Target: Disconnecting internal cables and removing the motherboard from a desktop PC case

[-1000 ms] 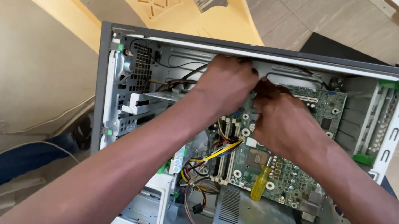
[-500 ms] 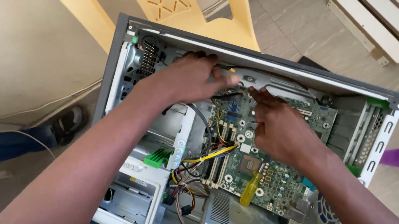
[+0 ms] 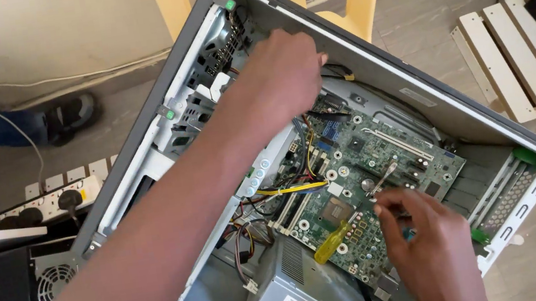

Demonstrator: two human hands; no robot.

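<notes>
Since a moment ago your right hand (image 3: 429,253) has slid down the green board (image 3: 370,178), and your left hand (image 3: 289,74) has moved up to the case (image 3: 413,91) wall. Your right fingers (image 3: 395,206) pinch a small thin metal part; keep that pinch snug and move slowly. Left fingers are curled, but I cannot tell around what. Mind the yellow screwdriver (image 3: 331,243) lying on the board and the wires (image 3: 287,189) beside it.

Both forearms are bare, no sleeves, watch or rings; left hand (image 3: 282,75) and right hand (image 3: 429,253) ungloved.
</notes>
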